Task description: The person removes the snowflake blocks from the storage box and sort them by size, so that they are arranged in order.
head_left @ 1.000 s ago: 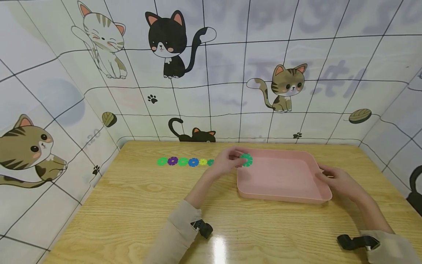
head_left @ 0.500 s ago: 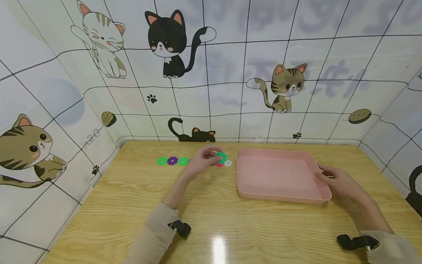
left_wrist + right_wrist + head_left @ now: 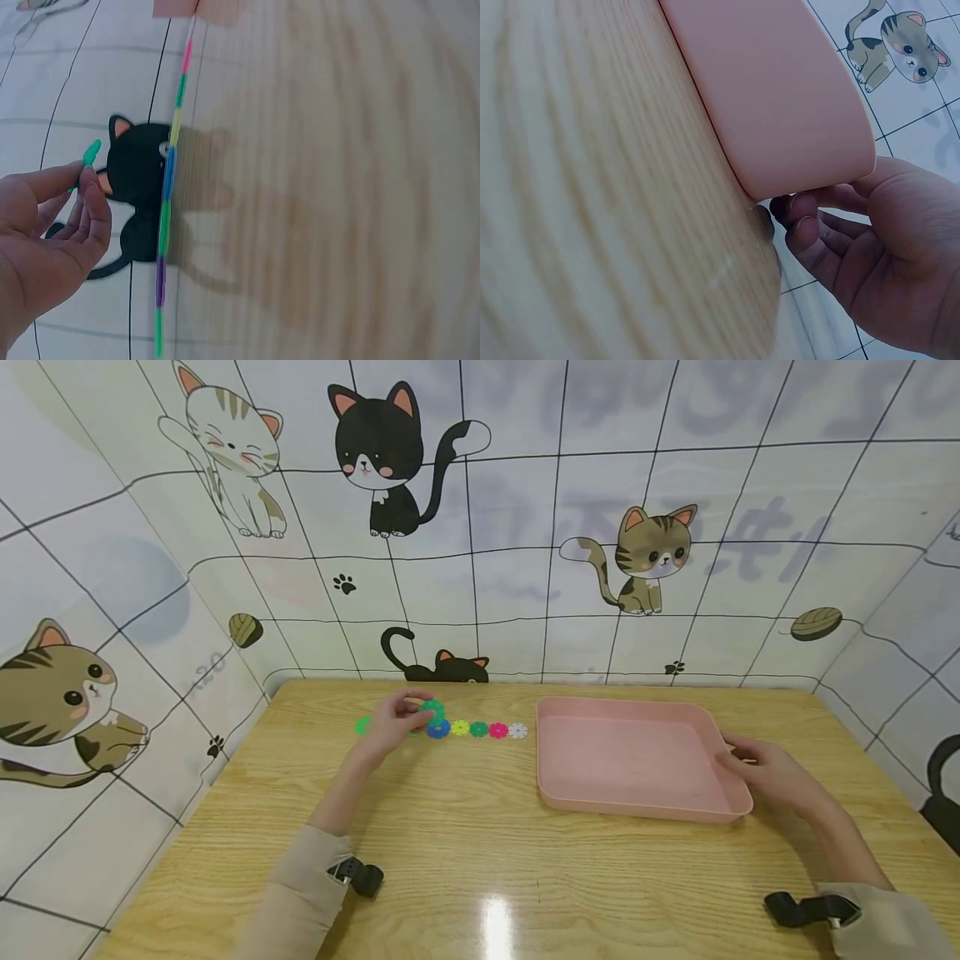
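My left hand (image 3: 392, 722) pinches a green notched plastic disc (image 3: 432, 709) between thumb and fingers, above a row of similar discs. In the left wrist view that disc (image 3: 91, 152) stands edge-on at the fingertips. From left to right the row shows a green disc (image 3: 363, 726), a purple disc (image 3: 160, 281), another green one, then blue (image 3: 438, 730), yellow (image 3: 460, 727), teal, pink (image 3: 498, 730) and white (image 3: 517, 731). The left hand hides the purple disc in the head view. My right hand (image 3: 772, 775) grips the right side of a pink tray (image 3: 637, 760), thumb over its rim.
The wooden table (image 3: 480, 843) ends at the back against a wall sheet (image 3: 510, 593) printed with cats and grid lines. The tray's left side stands just right of the white disc. Black straps with small cameras are worn at both sleeves.
My left hand has carried the green disc leftward from over the tray's left edge to above the row, uncovering the right-hand discs. The right hand and tray have stayed put.
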Motion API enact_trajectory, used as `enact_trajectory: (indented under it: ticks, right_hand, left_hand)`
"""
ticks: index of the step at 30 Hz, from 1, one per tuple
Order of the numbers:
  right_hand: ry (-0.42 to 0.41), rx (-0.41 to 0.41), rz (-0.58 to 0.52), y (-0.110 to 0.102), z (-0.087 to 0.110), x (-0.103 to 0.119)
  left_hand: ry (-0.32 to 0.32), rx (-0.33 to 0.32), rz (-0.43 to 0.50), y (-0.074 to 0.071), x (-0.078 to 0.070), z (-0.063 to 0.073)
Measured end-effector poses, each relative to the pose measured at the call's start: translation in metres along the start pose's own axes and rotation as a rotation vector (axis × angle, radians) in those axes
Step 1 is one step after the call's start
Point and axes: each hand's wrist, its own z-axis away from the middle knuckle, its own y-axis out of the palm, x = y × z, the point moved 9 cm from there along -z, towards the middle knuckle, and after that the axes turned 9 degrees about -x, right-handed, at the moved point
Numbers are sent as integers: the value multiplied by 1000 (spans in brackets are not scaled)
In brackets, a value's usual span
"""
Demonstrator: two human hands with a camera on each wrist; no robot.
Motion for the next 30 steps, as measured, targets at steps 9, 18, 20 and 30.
enact_trajectory:
  ticks: [9,18,20,30]
  right_hand:
    - [-6,-4,4,0,0,2]
    - [-5,2,2,1,1,-1]
    - [-6,1,3,1,1,-1]
    - [2,4,-12,0,2,3]
  left_hand:
    - [-44,-143,-100,-63,15,3]
    - [-126,-294,-214,-114,32,12]
    - [-138,-317,-241,-124,36,14]
    - [-164,-329,-346,-147,50,16]
